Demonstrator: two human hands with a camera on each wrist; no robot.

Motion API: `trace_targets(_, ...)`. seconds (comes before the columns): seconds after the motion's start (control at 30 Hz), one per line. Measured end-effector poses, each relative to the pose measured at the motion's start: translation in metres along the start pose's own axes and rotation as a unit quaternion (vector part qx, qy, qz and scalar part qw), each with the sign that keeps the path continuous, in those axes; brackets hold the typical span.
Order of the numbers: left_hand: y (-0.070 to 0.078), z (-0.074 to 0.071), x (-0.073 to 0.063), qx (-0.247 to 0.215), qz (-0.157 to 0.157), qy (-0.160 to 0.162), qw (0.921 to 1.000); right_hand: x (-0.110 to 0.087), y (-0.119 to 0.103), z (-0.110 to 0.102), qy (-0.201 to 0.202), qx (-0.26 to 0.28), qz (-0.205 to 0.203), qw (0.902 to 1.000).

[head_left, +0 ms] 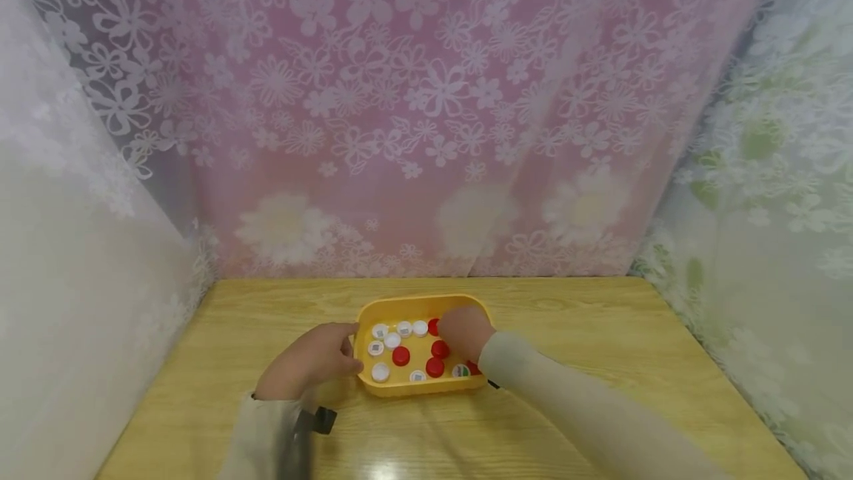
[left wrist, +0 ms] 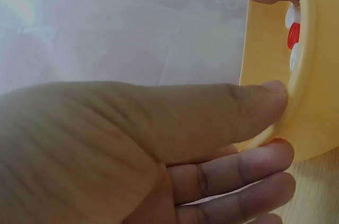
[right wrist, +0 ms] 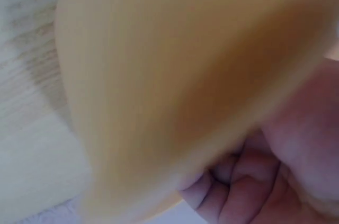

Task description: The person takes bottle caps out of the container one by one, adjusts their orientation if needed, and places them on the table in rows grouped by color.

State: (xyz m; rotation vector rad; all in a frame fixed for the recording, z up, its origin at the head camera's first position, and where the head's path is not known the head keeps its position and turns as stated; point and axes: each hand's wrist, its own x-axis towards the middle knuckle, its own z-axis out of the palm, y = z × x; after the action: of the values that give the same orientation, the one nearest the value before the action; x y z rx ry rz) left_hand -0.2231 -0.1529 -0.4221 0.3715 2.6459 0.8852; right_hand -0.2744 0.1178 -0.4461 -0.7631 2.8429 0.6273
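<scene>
A shallow yellow plastic tray (head_left: 426, 389) stands on the table with red and white bottle caps lying in it. My left hand (head_left: 313, 358) holds the tray's left end, its thumb (left wrist: 259, 102) and fingers at the rim. My right hand (head_left: 464, 332) is down inside the right part of the tray, over the caps there. In the right wrist view its fingers are curled beside the tray wall (right wrist: 159, 91); whether they hold a cap is hidden. A red cap (head_left: 440, 349) lies close to it, and a white cap (head_left: 380, 372) sits near the left end.
The tray stands on a light wood table (head_left: 566, 317), near its middle. A pink flowered curtain (head_left: 426, 132) hangs behind the table's far edge. Pale curtains (head_left: 793, 228) flank both sides. A black strap piece (head_left: 324, 421) sits at my left wrist.
</scene>
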Motion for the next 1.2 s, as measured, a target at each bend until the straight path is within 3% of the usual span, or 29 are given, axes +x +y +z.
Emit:
trace_targets(0.2,0.001,0.001,-0.002,-0.015,-0.003,-0.036,0.9992,-0.001,-0.002,-0.005,-0.004,-0.018,0.001,0.9998)
trace_targets(0.37,-0.002,0.002,-0.003,-0.022,0.017,-0.027,0.9992,-0.003,0.002,-0.009,-0.003,0.006,0.000,1.0000)
trace_targets(0.57,-0.002,0.003,-0.003,-0.017,0.023,-0.019,0.9994,-0.003,0.018,0.001,0.022,0.111,0.003,0.9935)
trace_targets(0.7,-0.002,0.002,-0.005,-0.018,0.017,-0.020,0.9995,-0.006,0.029,-0.006,0.043,0.185,0.010,0.9818)
trace_targets(0.77,-0.001,0.001,-0.004,-0.015,0.015,-0.020,0.9996,-0.013,0.032,-0.015,0.081,0.231,0.007,0.9695)
trace_targets(0.87,-0.001,0.000,-0.004,-0.009,0.009,-0.012,0.9998,-0.027,0.033,-0.031,0.163,0.292,0.012,0.9423)
trace_targets(1.0,0.000,-0.001,-0.004,-0.006,0.001,0.005,1.0000,-0.051,0.024,-0.045,0.280,0.369,0.028,0.8856)
trace_targets(1.1,0.001,0.000,-0.004,-0.007,0.010,0.013,0.9998,-0.070,0.017,-0.050,0.379,0.413,0.027,0.8278)
trace_targets(1.2,0.002,0.002,-0.005,-0.003,0.023,0.020,0.9995,-0.086,0.015,-0.054,0.485,0.430,0.004,0.7611)
